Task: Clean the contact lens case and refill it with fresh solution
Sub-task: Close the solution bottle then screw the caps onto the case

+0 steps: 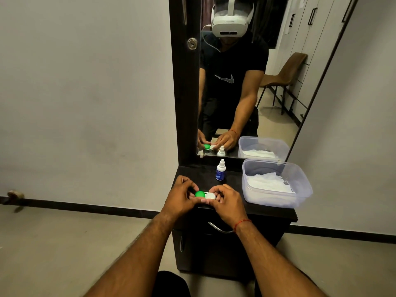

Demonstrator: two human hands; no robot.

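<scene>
A small contact lens case (205,195) with one green cap and one white cap is held just above the front of the dark dresser top (235,179). My left hand (182,195) grips its green-capped end. My right hand (225,199) pinches the white-capped end. Both caps are on. A small white solution bottle (220,170) with a blue label stands upright behind the case, its cap on.
A clear plastic tub (276,183) with white tissues inside fills the right side of the dresser top. A mirror (267,82) rises behind, reflecting a person and a brown chair. A drawer handle (218,228) sits below the front edge. Grey walls stand on both sides.
</scene>
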